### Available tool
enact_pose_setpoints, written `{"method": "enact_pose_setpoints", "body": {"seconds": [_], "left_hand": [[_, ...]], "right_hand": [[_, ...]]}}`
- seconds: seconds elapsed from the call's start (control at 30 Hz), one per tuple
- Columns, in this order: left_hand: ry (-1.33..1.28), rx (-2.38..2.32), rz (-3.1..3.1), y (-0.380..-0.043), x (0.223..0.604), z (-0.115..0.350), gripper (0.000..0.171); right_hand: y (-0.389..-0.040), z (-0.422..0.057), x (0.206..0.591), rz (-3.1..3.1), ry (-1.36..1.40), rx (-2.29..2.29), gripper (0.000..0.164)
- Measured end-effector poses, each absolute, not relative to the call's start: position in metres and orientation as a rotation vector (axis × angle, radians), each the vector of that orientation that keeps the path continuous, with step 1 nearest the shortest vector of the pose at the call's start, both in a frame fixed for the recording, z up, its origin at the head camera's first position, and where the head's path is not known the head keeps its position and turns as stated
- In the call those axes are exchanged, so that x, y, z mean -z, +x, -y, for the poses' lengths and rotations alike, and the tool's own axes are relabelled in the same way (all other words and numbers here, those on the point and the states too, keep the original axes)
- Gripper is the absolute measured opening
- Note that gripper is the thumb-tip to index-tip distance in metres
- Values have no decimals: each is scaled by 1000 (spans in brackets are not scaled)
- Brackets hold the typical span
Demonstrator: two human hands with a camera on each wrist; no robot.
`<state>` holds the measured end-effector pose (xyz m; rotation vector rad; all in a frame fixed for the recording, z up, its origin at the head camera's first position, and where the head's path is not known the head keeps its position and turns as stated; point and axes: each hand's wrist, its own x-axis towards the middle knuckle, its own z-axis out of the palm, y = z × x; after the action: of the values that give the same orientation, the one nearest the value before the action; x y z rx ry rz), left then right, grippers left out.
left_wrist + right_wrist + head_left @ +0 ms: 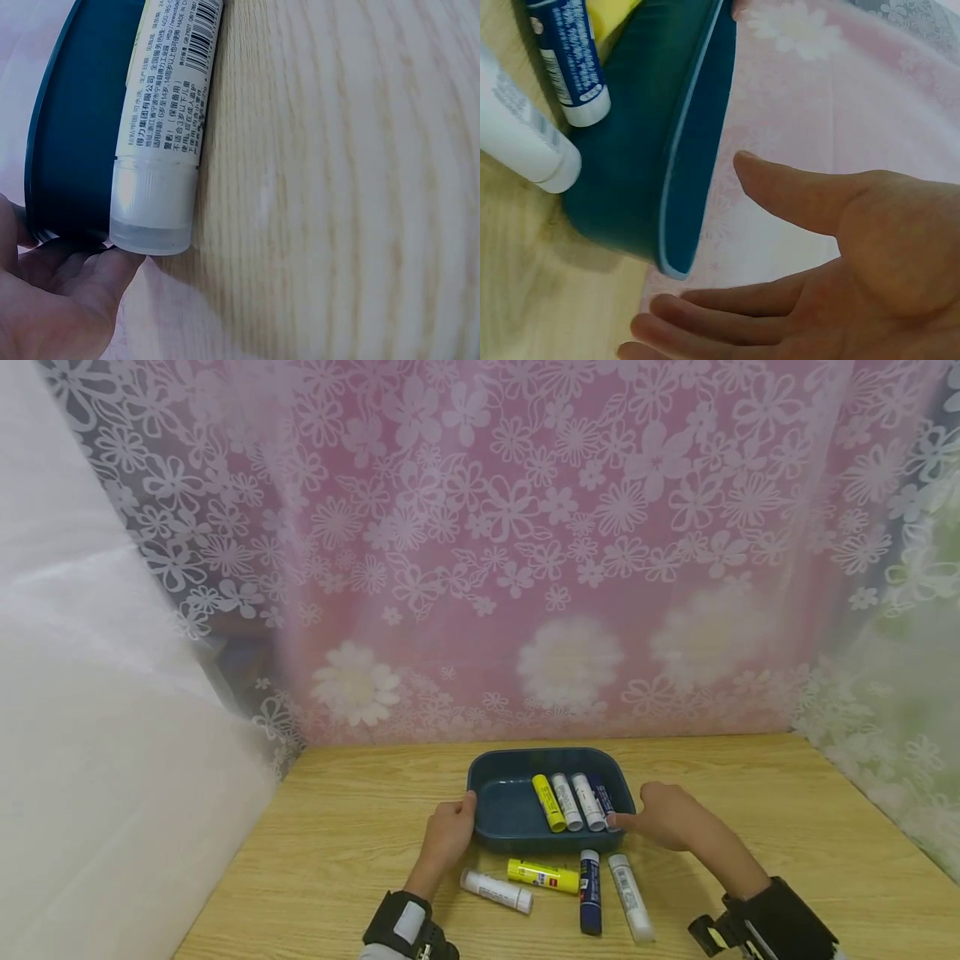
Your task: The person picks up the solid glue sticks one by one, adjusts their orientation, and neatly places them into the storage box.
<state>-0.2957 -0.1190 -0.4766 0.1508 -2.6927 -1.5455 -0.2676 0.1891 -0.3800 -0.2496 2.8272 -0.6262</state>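
Note:
A dark teal plastic box (502,842) stands on the table, its left end held by my left hand (448,833), thumb at the rim. Inside, toward the right, lie a yellow glue stick (549,803), two white glue sticks (567,802) and a dark blue one partly hidden by my right thumb. My right hand (671,817) is at the box's right end, thumb reaching over the rim in the head view; the right wrist view shows its fingers spread and holding nothing. In front of the box lie a white glue stick (497,892), a yellow one (543,875), a blue one (590,893) and another white one (632,897).
The wood-grain table (345,827) extends to both sides of the box. Behind it hangs a pink flowered curtain (465,568), with a white sheet (112,735) at the left and a pale green flowered sheet (892,735) at the right.

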Motion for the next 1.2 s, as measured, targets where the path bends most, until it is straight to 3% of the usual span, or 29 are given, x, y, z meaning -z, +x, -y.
{"method": "enact_pose_setpoints", "body": {"seconds": [0.07, 0.17, 0.57, 0.8, 1.2], "left_hand": [[154, 1552, 2695, -296, 476, 119, 48], [159, 1550, 2703, -296, 476, 119, 48], [140, 1570, 2697, -295, 476, 119, 49], [131, 1562, 2692, -295, 478, 120, 49], [138, 1553, 2704, -295, 478, 119, 50]], "right_hand": [[-264, -189, 384, -2809, -235, 663, 54], [-261, -188, 393, -2756, -177, 682, 44], [-262, -178, 432, -2651, -58, 730, 58], [-259, -172, 441, -2707, -97, 659, 36], [-258, -170, 445, -2700, -80, 697, 29]]}}
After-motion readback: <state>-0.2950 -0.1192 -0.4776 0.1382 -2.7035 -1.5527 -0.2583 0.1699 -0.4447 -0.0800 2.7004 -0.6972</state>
